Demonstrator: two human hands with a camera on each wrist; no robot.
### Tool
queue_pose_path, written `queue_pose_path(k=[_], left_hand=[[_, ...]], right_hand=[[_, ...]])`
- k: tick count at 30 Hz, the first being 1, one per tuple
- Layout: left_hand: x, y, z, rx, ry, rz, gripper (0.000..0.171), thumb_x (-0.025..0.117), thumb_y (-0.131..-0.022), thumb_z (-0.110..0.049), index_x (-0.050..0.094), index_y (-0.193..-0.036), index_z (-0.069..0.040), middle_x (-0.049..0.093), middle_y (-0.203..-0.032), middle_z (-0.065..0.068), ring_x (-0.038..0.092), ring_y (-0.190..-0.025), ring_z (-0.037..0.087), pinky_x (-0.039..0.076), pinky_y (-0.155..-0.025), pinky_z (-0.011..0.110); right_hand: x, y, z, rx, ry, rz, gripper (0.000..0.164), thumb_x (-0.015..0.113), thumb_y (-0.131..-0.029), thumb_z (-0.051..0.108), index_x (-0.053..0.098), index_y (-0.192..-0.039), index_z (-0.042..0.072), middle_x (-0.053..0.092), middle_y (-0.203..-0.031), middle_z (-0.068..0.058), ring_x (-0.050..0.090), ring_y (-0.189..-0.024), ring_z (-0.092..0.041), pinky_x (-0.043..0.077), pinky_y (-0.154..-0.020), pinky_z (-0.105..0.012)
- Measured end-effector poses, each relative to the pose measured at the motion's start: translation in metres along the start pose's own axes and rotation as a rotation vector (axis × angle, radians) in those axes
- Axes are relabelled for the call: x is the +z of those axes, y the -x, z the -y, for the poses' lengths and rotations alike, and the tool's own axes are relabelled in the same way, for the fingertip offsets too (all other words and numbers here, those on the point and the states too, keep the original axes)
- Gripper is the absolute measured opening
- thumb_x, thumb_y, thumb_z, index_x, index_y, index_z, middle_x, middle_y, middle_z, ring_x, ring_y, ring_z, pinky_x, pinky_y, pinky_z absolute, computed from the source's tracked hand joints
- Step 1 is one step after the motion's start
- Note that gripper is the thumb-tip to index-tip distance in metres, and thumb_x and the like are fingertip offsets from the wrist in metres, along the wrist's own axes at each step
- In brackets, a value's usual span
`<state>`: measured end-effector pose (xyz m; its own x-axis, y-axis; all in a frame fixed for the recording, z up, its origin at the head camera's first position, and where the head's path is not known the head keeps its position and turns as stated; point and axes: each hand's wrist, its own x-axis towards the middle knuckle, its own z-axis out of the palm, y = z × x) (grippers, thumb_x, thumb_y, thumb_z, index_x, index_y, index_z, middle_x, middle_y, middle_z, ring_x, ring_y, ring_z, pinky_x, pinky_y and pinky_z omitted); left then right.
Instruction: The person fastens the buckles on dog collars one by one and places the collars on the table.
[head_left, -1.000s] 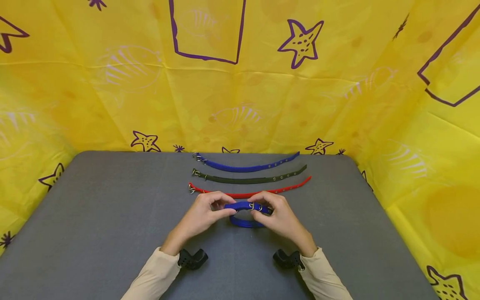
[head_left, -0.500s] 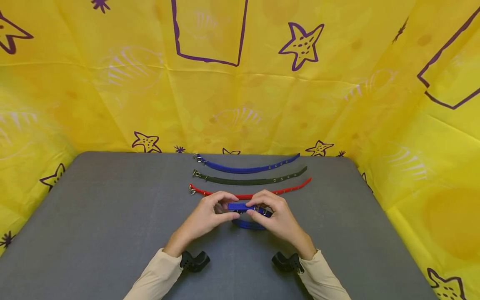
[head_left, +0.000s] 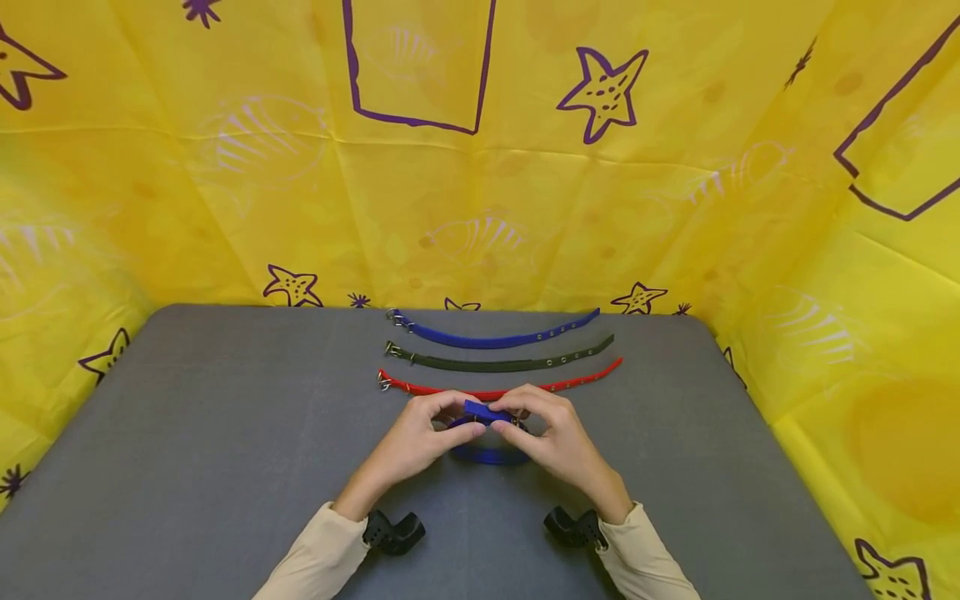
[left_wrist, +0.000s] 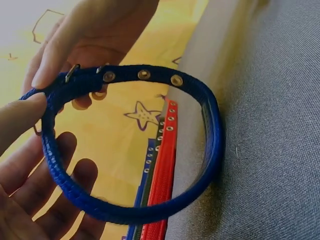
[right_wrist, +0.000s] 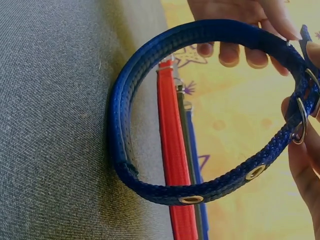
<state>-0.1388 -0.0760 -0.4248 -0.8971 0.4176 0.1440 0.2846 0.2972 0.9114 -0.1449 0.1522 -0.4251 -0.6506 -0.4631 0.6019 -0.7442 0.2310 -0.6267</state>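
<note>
A blue dog collar (head_left: 491, 457) with metal eyelets is bent into a loop and held up between my hands, just nearer to me than the flat collars. My left hand (head_left: 416, 435) pinches its left part between thumb and fingers. My right hand (head_left: 558, 429) pinches it at the buckle, whose metal is mostly behind the fingers in the head view. A short blue strap end stands up between the fingertips. In the left wrist view the collar (left_wrist: 132, 215) makes a full ring. Buckle and D-ring (right_wrist: 301, 120) show beside my right fingers in the right wrist view.
Behind my hands, three collars lie stretched out in rows on the grey table (head_left: 225, 433): blue (head_left: 487, 340), dark green (head_left: 480, 364) and red (head_left: 585, 382). Yellow cloth (head_left: 525, 192) with sea-creature drawings rises at the back and sides. Each wrist wears a black camera mount (head_left: 397, 533).
My left hand has shifted slightly right, closer to the right hand. The strap end between the fingers has tilted up, and the buckle has become mostly covered by my right fingers.
</note>
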Motion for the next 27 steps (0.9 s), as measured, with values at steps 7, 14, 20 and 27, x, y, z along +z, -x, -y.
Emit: queue_pose_path(k=[7, 14, 20, 27], left_hand=[[0.0041, 0.0007, 0.0031, 0.095, -0.025, 0.015, 0.021, 0.066, -0.096, -0.022, 0.063, -0.114, -0.012, 0.071, -0.099, 0.005, 0.061, -0.086, 0.012, 0.051, -0.079, 0.026], [0.0078, 0.0011, 0.0045, 0.145, -0.056, 0.004, 0.018, 0.059, -0.100, -0.016, 0.055, -0.116, -0.008, 0.061, -0.090, 0.007, 0.054, -0.080, 0.015, 0.046, -0.071, 0.023], [0.0093, 0.0012, 0.0041, 0.165, -0.070, 0.004, 0.018, 0.056, -0.101, -0.015, 0.054, -0.116, -0.006, 0.064, -0.096, 0.012, 0.054, -0.083, 0.012, 0.046, -0.075, 0.023], [0.0101, 0.0019, 0.0018, 0.137, -0.068, 0.041, 0.022, 0.053, -0.103, -0.019, 0.053, -0.119, -0.004, 0.066, -0.107, 0.010, 0.059, -0.093, 0.016, 0.050, -0.083, 0.026]], right_hand=[[-0.0001, 0.0000, 0.0001, -0.007, 0.037, 0.007, 0.031, 0.075, -0.084, -0.002, 0.073, -0.113, 0.007, 0.069, -0.101, -0.004, 0.062, -0.086, -0.013, 0.053, -0.069, -0.028], [-0.0017, 0.0006, -0.0008, -0.014, 0.112, 0.037, 0.030, 0.072, -0.089, 0.001, 0.071, -0.118, 0.010, 0.066, -0.105, -0.002, 0.063, -0.093, -0.013, 0.055, -0.072, -0.033], [0.0004, 0.0004, -0.0023, -0.009, 0.122, 0.035, 0.028, 0.069, -0.089, -0.002, 0.067, -0.114, 0.011, 0.065, -0.100, -0.001, 0.060, -0.087, -0.011, 0.053, -0.075, -0.024], [0.0038, 0.0019, -0.0029, -0.019, 0.152, 0.001, 0.038, 0.067, -0.087, -0.006, 0.064, -0.124, 0.007, 0.060, -0.090, -0.001, 0.056, -0.080, -0.010, 0.050, -0.066, -0.028]])
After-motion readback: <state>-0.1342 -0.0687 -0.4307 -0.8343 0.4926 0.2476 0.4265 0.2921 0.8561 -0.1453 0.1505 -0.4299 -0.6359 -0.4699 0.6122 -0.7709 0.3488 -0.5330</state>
